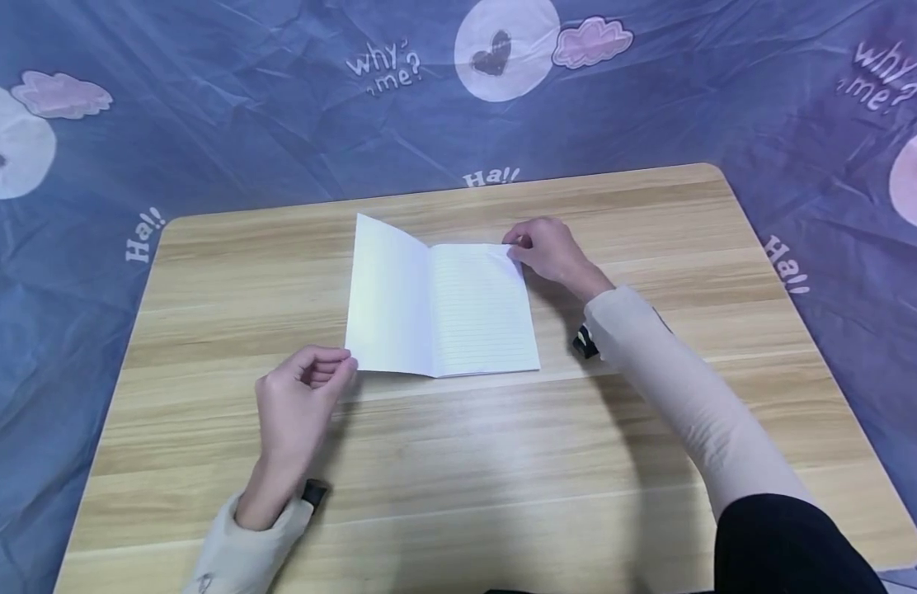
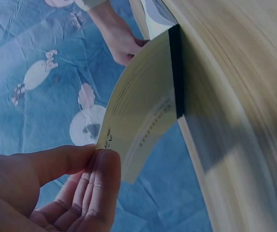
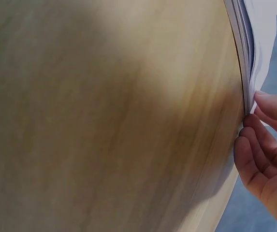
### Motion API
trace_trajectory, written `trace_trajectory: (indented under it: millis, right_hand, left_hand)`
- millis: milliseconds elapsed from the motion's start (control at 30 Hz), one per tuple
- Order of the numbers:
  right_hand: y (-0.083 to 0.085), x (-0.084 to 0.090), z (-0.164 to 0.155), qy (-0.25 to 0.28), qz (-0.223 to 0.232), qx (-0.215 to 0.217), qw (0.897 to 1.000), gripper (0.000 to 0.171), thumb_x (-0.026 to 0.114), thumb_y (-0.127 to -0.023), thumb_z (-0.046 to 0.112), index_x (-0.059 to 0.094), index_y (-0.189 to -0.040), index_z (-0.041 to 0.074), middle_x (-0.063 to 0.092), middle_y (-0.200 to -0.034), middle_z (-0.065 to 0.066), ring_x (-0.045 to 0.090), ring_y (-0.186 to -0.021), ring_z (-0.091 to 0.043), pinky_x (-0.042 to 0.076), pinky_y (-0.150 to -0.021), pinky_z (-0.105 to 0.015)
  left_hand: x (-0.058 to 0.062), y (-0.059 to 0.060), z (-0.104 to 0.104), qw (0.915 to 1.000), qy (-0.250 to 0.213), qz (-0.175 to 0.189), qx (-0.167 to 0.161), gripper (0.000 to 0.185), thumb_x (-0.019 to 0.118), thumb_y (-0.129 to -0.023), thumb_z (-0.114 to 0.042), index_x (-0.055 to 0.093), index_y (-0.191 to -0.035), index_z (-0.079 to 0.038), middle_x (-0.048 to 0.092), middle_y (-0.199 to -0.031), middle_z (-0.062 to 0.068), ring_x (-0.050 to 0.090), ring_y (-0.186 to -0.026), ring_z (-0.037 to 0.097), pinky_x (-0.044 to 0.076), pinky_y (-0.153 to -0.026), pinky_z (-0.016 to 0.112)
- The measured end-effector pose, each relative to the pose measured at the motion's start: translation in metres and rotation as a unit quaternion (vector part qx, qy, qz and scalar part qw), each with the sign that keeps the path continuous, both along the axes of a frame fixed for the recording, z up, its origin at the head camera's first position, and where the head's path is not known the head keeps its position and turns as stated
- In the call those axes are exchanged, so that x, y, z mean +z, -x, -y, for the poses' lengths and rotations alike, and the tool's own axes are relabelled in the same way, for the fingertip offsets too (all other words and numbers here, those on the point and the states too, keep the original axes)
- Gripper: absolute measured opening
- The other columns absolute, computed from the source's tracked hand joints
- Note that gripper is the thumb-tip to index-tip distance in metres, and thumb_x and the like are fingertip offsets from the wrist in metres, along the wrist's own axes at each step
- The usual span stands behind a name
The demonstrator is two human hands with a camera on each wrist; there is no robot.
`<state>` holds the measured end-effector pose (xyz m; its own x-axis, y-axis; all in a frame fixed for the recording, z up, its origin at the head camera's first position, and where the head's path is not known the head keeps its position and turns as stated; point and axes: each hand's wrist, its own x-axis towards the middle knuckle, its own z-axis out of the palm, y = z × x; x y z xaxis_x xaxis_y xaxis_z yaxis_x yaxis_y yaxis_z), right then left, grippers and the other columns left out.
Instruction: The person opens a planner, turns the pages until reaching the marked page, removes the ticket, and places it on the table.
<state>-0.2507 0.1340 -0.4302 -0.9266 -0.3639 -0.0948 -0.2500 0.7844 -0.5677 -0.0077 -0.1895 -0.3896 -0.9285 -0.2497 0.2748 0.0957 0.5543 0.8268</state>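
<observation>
A notebook (image 1: 482, 313) lies opened on the table, its right side showing a white lined page. The front cover (image 1: 390, 301), white inside, stands raised and tilted to the left. My left hand (image 1: 298, 404) pinches the lower outer corner of that cover between thumb and fingers. In the left wrist view, the cover's yellowish printed outside (image 2: 140, 106) bends up from a dark spine (image 2: 176, 72). My right hand (image 1: 551, 252) pinches the upper right corner of the notebook. From the right wrist view, thumb and fingertips close on the corner of the stacked pages (image 3: 247, 58).
The wooden table (image 1: 458, 462) has rounded corners and extends on all sides of the notebook. Behind it hangs a blue printed cloth (image 1: 280, 107) with clouds and lettering. Dark wrist straps show at both sleeves (image 1: 681, 396).
</observation>
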Motion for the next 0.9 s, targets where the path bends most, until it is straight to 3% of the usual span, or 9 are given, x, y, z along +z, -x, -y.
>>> trace_trajectory:
  millis: [167, 400, 633, 900]
  right_hand:
    - [-0.001, 0.0, 0.0, 0.002, -0.005, 0.003, 1.0, 0.017, 0.068, -0.096, 0.013, 0.074, -0.112, 0.01, 0.065, -0.089, -0.008, 0.056, -0.082, -0.024, 0.043, -0.076, -0.039]
    - [-0.002, -0.003, -0.001, 0.006, -0.018, 0.003, 1.0, 0.018, 0.069, -0.095, 0.012, 0.074, -0.112, 0.008, 0.066, -0.09, -0.008, 0.056, -0.082, -0.024, 0.044, -0.076, -0.038]
    - [-0.002, -0.003, -0.001, 0.009, -0.022, 0.004, 1.0, 0.018, 0.069, -0.094, 0.011, 0.074, -0.112, 0.007, 0.066, -0.091, -0.009, 0.056, -0.083, -0.024, 0.044, -0.077, -0.038]
    - [-0.003, -0.002, -0.001, 0.015, -0.016, 0.0, 1.0, 0.019, 0.07, -0.094, 0.011, 0.074, -0.112, 0.008, 0.065, -0.087, -0.008, 0.056, -0.079, -0.024, 0.044, -0.073, -0.037]
  left_hand:
    - [-0.005, 0.001, 0.011, 0.997, 0.038, 0.063, 0.024, 0.008, 0.082, -0.081, -0.001, 0.074, -0.084, -0.002, 0.071, -0.072, 0.005, 0.064, -0.06, 0.01, 0.048, -0.055, 0.013]
    - [-0.017, 0.01, 0.026, 0.9854, 0.075, 0.15, 0.029, 0.012, 0.081, -0.082, -0.006, 0.073, -0.09, -0.002, 0.071, -0.07, 0.004, 0.064, -0.057, 0.009, 0.046, -0.057, 0.016]
    - [-0.022, 0.018, 0.029, 0.9664, 0.108, 0.233, -0.002, 0.019, 0.076, -0.086, -0.008, 0.069, -0.101, 0.002, 0.071, -0.076, 0.007, 0.065, -0.066, 0.02, 0.049, -0.068, 0.039]
    - [-0.028, 0.026, 0.028, 0.9523, 0.137, 0.271, -0.024, 0.012, 0.075, -0.087, -0.007, 0.064, -0.09, -0.002, 0.062, -0.074, 0.007, 0.057, -0.067, 0.022, 0.044, -0.063, 0.035]
